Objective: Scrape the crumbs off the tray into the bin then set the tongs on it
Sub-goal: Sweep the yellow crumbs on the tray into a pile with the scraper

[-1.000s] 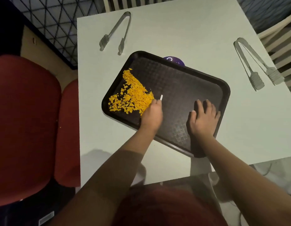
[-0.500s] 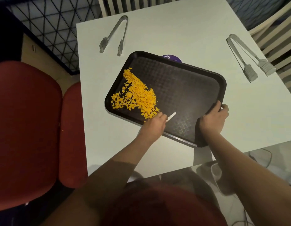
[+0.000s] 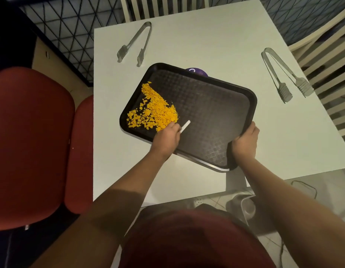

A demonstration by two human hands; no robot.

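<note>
— Fingers first: what are they doing?

— Fingers of the left hand [image 3: 166, 138] are curled round a thin white scraper [image 3: 185, 126], whose flat end sticks out over the tray floor just beside the crumbs [image 3: 153, 109]. Those of the right hand [image 3: 245, 141] are wrapped over the near right edge of the tray [image 3: 216, 105], thumb side on the rim.

— And the tray itself?

— Black plastic, rectangular with rounded corners and a raised lip, its floor embossed in a fine grid. It sits skewed on the white counter [image 3: 206, 41]; whether the held corner is raised off it I cannot tell. The crumbs are bright orange, flaky and jagged, heaped in the left part of the tray.

— Tongs?

— Two pairs, dull grey with ridged tips, both lying flat on the counter. The left tongs [image 3: 136, 43] lie beyond the tray's far left corner; the right tongs [image 3: 283, 74] lie off to its right, well apart from it.

— Anything else?

— A purple round thing [image 3: 196, 71] peeks out behind the tray's far edge. A red padded chair [image 3: 32, 142] stands left of the counter.
</note>
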